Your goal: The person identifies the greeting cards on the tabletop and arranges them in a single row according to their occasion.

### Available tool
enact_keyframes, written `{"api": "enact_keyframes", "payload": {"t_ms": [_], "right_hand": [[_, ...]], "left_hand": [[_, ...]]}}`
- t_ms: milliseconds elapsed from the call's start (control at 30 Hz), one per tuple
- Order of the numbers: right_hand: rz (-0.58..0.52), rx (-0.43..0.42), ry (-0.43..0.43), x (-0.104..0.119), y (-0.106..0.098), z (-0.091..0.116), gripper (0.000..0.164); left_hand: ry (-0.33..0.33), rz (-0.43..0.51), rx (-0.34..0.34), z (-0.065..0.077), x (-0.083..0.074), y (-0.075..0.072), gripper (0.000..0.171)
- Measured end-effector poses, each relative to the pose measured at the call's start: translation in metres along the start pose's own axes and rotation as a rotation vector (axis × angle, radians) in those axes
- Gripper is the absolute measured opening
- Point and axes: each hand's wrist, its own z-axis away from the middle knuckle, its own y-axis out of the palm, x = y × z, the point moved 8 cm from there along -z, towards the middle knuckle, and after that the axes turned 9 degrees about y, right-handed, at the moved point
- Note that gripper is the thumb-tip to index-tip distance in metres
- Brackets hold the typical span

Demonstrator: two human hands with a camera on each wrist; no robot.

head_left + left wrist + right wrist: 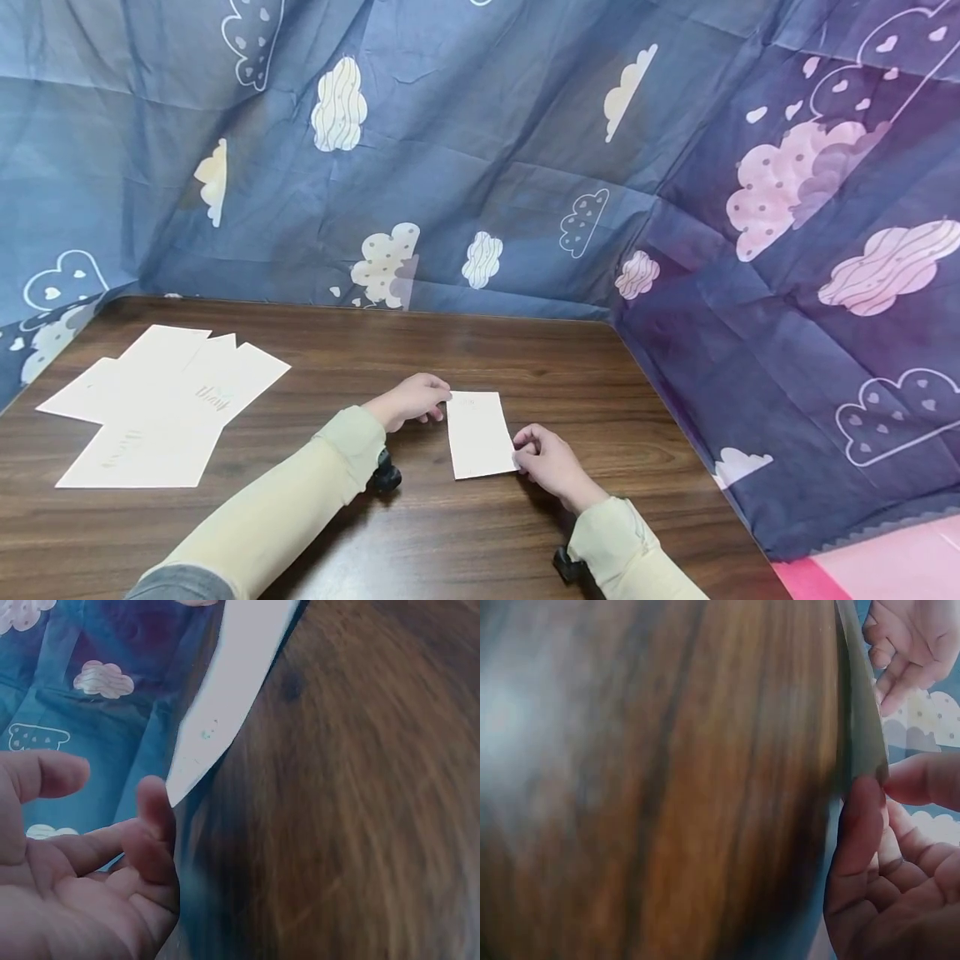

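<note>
A small white card [480, 435] with faint print near its top is in front of me over the wooden table. My right hand [553, 467] pinches its lower right corner between thumb and finger, clearly seen in the right wrist view. At the upper left corner is my left hand [409, 400]. In the left wrist view the left hand's thumb stands apart from the other fingers, and a fingertip [154, 799] is right at the corner of the card, which looks bent along its length.
On the left of the table [337, 533] lies a loose spread of several white cards [161, 442], overlapping, some with faint lettering. A blue cloud-patterned cloth [450, 167] hangs behind the table and along its right side. Pink fabric [892, 558] shows at the lower right.
</note>
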Motion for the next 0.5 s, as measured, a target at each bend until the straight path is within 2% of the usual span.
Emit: {"api": "enact_keyframes", "payload": {"t_ms": [167,333,500], "right_hand": [[0.115,-0.027,-0.031,-0.002,-0.006,-0.001,0.017],[0.148,-0.045,-0.012,-0.009,-0.012,-0.003,0.015],[0.204,-0.084,-0.017,-0.012,-0.020,-0.005,0.012]], "left_hand": [[-0.028,0.054,0.033,-0.007,0.004,0.011,0.043],[-0.036,0.115,0.047,-0.012,0.006,0.021,0.045],[-0.024,0.112,0.080,-0.013,0.002,0.031,0.047]]}}
